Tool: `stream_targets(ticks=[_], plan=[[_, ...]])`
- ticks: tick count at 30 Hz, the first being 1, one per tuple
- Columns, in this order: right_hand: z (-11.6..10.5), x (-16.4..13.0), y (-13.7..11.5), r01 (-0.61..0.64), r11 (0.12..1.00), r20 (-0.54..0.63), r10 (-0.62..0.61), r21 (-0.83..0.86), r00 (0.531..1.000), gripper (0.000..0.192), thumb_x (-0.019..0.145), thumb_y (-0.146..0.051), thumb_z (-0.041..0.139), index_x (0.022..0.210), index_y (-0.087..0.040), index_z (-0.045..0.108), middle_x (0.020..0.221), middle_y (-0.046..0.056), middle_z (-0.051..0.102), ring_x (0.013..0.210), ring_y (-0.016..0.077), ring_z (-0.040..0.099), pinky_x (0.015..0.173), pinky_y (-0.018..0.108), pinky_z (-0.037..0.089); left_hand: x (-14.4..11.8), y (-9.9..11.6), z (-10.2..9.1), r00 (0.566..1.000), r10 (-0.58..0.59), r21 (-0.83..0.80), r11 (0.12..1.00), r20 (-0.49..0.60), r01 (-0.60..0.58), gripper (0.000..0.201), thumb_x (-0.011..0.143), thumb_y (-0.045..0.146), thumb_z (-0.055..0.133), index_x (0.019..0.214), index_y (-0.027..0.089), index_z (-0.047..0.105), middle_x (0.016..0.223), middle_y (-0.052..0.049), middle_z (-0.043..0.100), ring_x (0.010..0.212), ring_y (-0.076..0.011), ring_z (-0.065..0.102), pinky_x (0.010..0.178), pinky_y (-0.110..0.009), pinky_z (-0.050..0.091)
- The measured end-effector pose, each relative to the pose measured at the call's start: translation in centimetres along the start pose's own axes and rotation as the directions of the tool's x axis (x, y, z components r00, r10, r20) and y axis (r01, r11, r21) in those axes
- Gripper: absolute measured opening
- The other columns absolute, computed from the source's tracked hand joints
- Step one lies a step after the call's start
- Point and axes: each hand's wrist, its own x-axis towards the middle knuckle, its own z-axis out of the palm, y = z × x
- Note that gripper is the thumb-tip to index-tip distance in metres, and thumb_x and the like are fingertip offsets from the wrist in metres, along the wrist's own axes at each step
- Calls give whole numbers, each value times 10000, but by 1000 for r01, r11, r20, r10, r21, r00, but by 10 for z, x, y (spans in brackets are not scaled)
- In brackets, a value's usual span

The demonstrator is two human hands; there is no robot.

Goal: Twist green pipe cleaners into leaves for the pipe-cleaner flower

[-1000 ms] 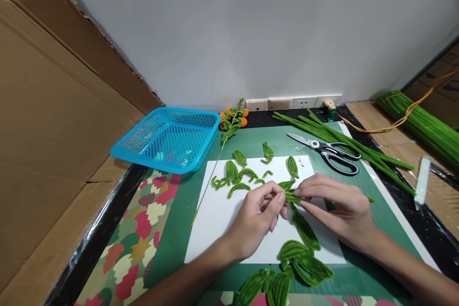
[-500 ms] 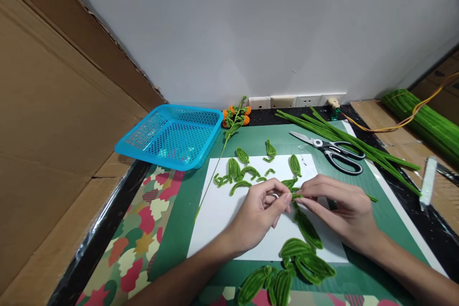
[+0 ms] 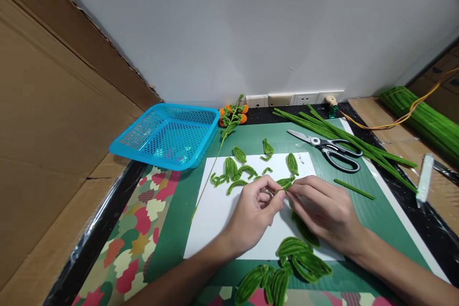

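My left hand [image 3: 256, 213] and right hand [image 3: 322, 210] pinch a small green leaf [image 3: 286, 183]; it may slip among leaves [image 3: 236, 172] at ten o'clock

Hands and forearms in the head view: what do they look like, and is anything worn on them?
Both the left hand and the right hand are bare, with no gloves. The forearms are uncovered as far as the lower frame edge, so no sleeve shows. No watch or bracelet is visible at either wrist. A small pale glint at a left finger might be a ring, but it is too small to tell.
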Motion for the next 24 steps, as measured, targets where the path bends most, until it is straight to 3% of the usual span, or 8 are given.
stream_targets(ticks=[7, 12, 20, 24], plan=[[-1, -3, 3, -4, 997, 57, -1, 82, 998, 246, 974, -79, 568, 1172, -204, 644, 1012, 97, 726, 879, 216, 704, 735, 328, 576, -2, 0, 0, 999, 27, 117, 993, -33, -23, 265, 1020, 437, 641, 958, 180, 615, 617, 63, 505, 521, -90, 487, 516, -221, 345], [-1, -5, 6, 29, 999, 94, -31, 26, 995, 238, 986, -75, 538, 1159, -201, 643, 985, 98, 724, 851, 212, 694, 702, 316, 556, -4, 1, -1, 999, 36, 165, 986, -33, -30, 243, 1019, 416, 643, 966, 179, 633, 610, 64, 495, 529, -92, 485, 517, -230, 324], [-5, -3, 12, 220, 964, 33, -218, -146, 975, 233, 968, -52, 590, 1124, -197, 683, 922, 82, 755, 739, 181, 662, 651, 307, 503, 1, 9, -8, 996, -10, -147, 989, 87, 23, 216, 948, 355, 716, 914, 164, 620, 622, 51, 552, 455, -67, 477, 447, -196, 338], [-7, -7, 17, 284, 945, -11, -290, -163, 957, 313, 929, -62, 687, 1201, -217, 698, 934, 83, 770, 741, 186, 680, 664, 313, 530, 5, 8, -12, 988, -29, -213, 975, 154, 62, 203, 910, 328, 750, 880, 158, 644, 625, 37, 588, 428, -55, 483, 405, -176, 315]])
